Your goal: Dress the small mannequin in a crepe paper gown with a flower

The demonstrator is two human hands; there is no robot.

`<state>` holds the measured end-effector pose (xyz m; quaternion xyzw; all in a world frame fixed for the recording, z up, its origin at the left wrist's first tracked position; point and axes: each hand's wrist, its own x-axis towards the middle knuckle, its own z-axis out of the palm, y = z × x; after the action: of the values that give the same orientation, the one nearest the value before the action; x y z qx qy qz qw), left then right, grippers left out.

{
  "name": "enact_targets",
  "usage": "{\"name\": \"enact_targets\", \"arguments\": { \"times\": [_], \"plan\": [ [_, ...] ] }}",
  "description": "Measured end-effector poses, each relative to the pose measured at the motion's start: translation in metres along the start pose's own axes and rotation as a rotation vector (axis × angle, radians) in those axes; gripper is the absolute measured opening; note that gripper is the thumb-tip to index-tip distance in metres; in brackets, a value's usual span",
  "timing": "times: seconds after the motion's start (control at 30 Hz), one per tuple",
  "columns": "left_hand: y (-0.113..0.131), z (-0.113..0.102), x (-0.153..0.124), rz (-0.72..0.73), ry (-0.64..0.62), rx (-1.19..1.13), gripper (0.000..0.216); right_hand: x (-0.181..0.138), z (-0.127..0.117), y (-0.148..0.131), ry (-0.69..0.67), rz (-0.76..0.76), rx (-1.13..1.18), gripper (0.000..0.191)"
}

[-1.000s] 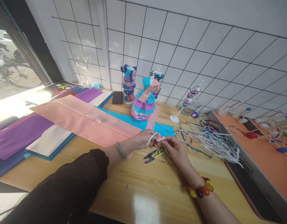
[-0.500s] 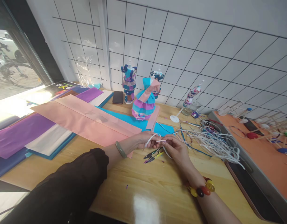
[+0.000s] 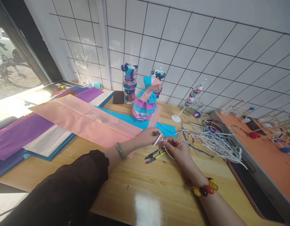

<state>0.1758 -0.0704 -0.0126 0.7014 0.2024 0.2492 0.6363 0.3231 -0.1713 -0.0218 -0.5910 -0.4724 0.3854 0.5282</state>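
My left hand (image 3: 147, 137) and my right hand (image 3: 177, 148) meet over the wooden table (image 3: 145, 179), both pinched on a thin white paper strip (image 3: 158, 140) that runs between their fingertips. Small snips with yellow and purple handles (image 3: 155, 156) lie on the table just below the hands. A pink paper sheet (image 3: 88, 121) lies under my left wrist, with blue paper (image 3: 140, 124) beyond it. A paper-dressed mannequin (image 3: 146, 100) stands behind the hands.
A heap of white and blue strips (image 3: 213, 138) lies to the right. Purple and white sheets (image 3: 29, 135) are stacked at left. A phone (image 3: 118, 97), two more small dressed mannequins (image 3: 129, 82) and a glass (image 3: 190, 110) stand by the tiled wall. An orange table (image 3: 265, 147) adjoins at right.
The view shifted slightly. The loop of white strip at my left fingers has been drawn straighter, and both hands sit a little higher, still pinching it.
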Motion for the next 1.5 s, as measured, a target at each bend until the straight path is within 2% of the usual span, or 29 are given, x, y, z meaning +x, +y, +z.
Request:
{"name": "enact_targets", "arguments": {
  "times": [0.13,0.27,0.33,0.4,0.53,0.67,0.8,0.97,1.13,1.27,1.4,1.5],
  "plan": [
    [0.002,0.000,-0.002,0.259,0.063,0.205,0.015,0.002,-0.003,0.005,0.007,0.063,0.102,0.029],
    [0.006,-0.001,-0.007,0.496,0.032,0.503,0.016,0.004,-0.005,0.009,0.005,0.094,0.156,0.029],
    [0.007,-0.001,-0.009,0.541,-0.001,0.614,0.016,0.005,-0.006,0.010,0.007,0.097,0.165,0.029],
    [0.006,-0.001,-0.010,0.514,-0.011,0.668,0.018,0.005,-0.006,0.010,0.005,0.100,0.169,0.031],
    [0.004,0.000,-0.011,0.345,0.033,0.653,0.027,0.004,-0.006,0.007,0.008,0.105,0.159,0.036],
    [0.001,0.000,-0.010,0.241,-0.002,0.649,0.025,0.003,-0.004,0.002,0.011,0.097,0.120,0.037],
    [-0.001,0.000,-0.007,0.231,0.017,0.712,0.022,0.003,-0.002,0.000,0.022,0.080,0.117,0.036],
    [-0.002,-0.002,-0.006,0.338,-0.015,0.734,0.022,0.002,-0.002,0.000,0.017,0.065,0.130,0.032],
    [-0.003,-0.002,-0.006,0.337,0.028,0.608,0.020,0.003,-0.001,0.002,0.030,0.062,0.158,0.033],
    [-0.007,0.003,-0.005,0.222,0.064,0.456,0.022,0.004,0.000,0.003,0.041,0.063,0.197,0.034],
    [-0.014,0.005,-0.001,0.100,0.034,0.249,0.028,0.003,-0.001,0.001,0.050,0.105,0.240,0.038],
    [-0.017,0.004,0.001,0.031,0.021,0.187,0.029,0.002,-0.002,0.000,0.034,0.123,0.219,0.037]
  ]
}}
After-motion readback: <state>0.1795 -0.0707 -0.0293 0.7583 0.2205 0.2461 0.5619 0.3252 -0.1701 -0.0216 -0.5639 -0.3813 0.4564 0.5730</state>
